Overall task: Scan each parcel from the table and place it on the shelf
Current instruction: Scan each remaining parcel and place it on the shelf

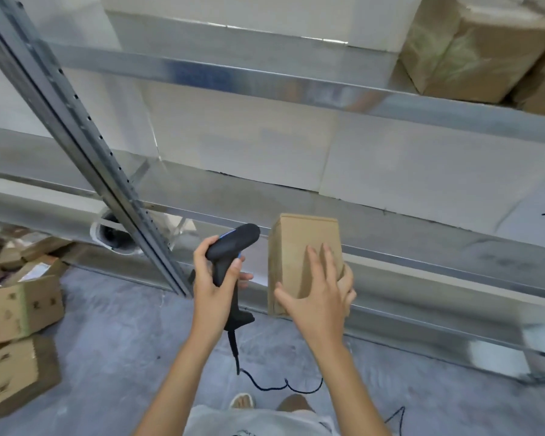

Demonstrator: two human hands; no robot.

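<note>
Two hands of mine are busy; my left hand (213,280) curls round the grip of a black plastic pistol-shaped scanner (230,251); my right hand (320,297) clasps a plain brown rectangular cardboard parcel (299,247), upright before the shiny metal shelf (422,243); smooth white boxes (249,143) fill that shelf; printed brown cartons (19,306) sit on the grey floor.

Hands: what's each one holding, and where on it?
Left hand grips the black scanner by its handle. Right hand holds the brown parcel at its near end, fingers spread on top.
</note>
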